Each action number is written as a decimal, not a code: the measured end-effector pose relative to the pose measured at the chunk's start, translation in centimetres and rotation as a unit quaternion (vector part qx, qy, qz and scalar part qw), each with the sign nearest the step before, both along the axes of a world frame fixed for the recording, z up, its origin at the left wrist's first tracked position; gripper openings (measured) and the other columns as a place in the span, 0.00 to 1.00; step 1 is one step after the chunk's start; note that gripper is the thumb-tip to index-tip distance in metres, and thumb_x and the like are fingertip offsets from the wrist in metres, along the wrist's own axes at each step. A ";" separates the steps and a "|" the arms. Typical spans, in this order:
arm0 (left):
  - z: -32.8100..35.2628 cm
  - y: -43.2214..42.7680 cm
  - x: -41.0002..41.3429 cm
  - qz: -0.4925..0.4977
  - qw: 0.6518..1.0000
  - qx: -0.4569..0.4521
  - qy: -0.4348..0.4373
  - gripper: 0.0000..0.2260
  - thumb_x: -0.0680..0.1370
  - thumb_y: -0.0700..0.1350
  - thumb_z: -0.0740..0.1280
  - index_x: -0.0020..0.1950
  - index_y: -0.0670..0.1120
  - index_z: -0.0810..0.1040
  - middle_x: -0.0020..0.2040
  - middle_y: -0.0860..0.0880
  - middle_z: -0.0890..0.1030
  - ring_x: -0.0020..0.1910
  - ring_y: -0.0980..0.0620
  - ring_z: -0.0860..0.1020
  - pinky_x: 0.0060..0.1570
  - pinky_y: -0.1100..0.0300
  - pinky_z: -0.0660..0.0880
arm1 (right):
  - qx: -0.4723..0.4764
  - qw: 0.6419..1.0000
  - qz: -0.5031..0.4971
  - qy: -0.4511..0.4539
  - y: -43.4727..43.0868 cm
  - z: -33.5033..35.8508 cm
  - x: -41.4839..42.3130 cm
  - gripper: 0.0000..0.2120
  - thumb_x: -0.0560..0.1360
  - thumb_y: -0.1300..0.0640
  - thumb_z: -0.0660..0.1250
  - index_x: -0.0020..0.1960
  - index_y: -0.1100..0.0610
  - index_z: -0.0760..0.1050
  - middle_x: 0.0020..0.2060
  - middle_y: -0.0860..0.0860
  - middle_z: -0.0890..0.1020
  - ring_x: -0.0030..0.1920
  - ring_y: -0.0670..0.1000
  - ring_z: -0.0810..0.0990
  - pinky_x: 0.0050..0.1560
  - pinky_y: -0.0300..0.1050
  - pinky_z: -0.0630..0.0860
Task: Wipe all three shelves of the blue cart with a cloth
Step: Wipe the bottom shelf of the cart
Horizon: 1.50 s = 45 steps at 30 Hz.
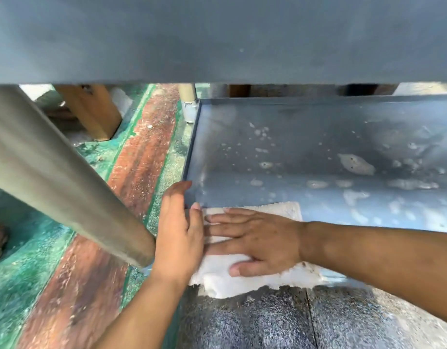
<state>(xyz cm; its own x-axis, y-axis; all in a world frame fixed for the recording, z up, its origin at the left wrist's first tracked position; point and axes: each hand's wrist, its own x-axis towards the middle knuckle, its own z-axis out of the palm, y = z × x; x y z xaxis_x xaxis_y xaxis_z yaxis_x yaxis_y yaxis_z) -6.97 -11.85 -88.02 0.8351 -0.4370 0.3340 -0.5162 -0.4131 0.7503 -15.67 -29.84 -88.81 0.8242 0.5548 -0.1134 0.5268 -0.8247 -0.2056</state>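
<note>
The blue cart's low shelf [318,137] spreads ahead of both hands, w/ pale dried spots [356,164] beyond the right wrist. The white cloth [242,280] lies at the shelf's near left corner, under the right hand [257,238], which presses it flat, fingers straight. The left hand [178,230], flat & holding nothing, stands at the shelf edge, touching the right fingertips. Advice: keep palm pressure even & sweep away from the left hand toward the spots, w/ overlapping passes.

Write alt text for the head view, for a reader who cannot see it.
A right hand presses a white cloth flat on the near left corner of a blue cart shelf speckled with white spots. The left hand rests with straight fingers along the shelf's left edge, beside the cloth. The shelf above fills the top of the view.
</note>
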 end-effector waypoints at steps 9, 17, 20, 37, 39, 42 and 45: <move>-0.9 -0.5 -0.6 -0.072 0.993 0.081 0.043 0.27 0.80 0.52 0.62 0.77 0.49 0.60 0.78 0.53 0.56 0.78 0.57 0.53 0.76 0.61 0.52 | -0.047 0.975 -0.216 -0.013 -5.5 0.4 11.0 0.30 0.83 0.38 0.51 0.82 0.43 0.45 0.82 0.46 0.44 0.81 0.53 0.41 0.80 0.57 0.42; -1.2 -0.3 -0.7 -0.101 0.983 0.154 0.008 0.29 0.79 0.55 0.63 0.78 0.51 0.60 0.79 0.51 0.56 0.78 0.54 0.54 0.75 0.63 0.51 | -0.022 0.918 -0.394 0.052 -11.6 -0.8 14.5 0.44 0.70 0.22 0.38 0.81 0.41 0.39 0.81 0.49 0.37 0.80 0.51 0.34 0.78 0.58 0.35; -0.8 -0.3 -0.8 -0.114 0.979 0.171 -0.003 0.28 0.79 0.55 0.63 0.77 0.50 0.63 0.77 0.49 0.60 0.78 0.52 0.56 0.77 0.55 0.55 | -0.019 0.907 -0.419 0.030 -12.2 -1.1 13.9 0.53 0.62 0.17 0.36 0.81 0.42 0.39 0.81 0.54 0.37 0.80 0.52 0.34 0.78 0.55 0.34; -1.2 0.1 -0.2 -0.132 0.954 0.270 -0.021 0.28 0.77 0.61 0.57 0.76 0.56 0.66 0.79 0.48 0.58 0.79 0.47 0.50 0.78 0.52 0.49 | -0.007 0.707 -0.706 -0.048 -24.1 0.2 -1.5 0.29 0.70 0.23 0.47 0.67 0.34 0.58 0.75 0.65 0.58 0.77 0.69 0.56 0.75 0.68 0.53; -1.1 0.0 -0.2 -0.137 0.948 0.286 -0.020 0.28 0.76 0.63 0.56 0.76 0.57 0.64 0.80 0.50 0.56 0.80 0.46 0.48 0.78 0.51 0.49 | -0.005 0.680 -0.733 -0.019 -25.7 0.7 -4.4 0.34 0.69 0.23 0.47 0.70 0.36 0.58 0.77 0.66 0.56 0.78 0.67 0.55 0.77 0.66 0.52; -0.9 -0.2 -0.6 -0.141 0.935 0.324 -0.030 0.30 0.76 0.65 0.51 0.78 0.59 0.59 0.81 0.51 0.53 0.79 0.45 0.46 0.78 0.48 0.49 | -0.019 0.668 -0.744 -0.004 -26.8 0.7 -7.4 0.36 0.74 0.26 0.53 0.77 0.38 0.55 0.80 0.62 0.53 0.79 0.62 0.53 0.78 0.61 0.50; -0.9 -0.5 -1.3 -0.158 0.911 0.372 -0.076 0.29 0.77 0.64 0.42 0.79 0.62 0.52 0.81 0.52 0.50 0.79 0.43 0.44 0.76 0.41 0.48 | -0.020 0.654 -0.756 -0.007 -26.4 0.6 -8.5 0.35 0.75 0.28 0.54 0.78 0.40 0.55 0.80 0.59 0.53 0.78 0.63 0.53 0.77 0.61 0.52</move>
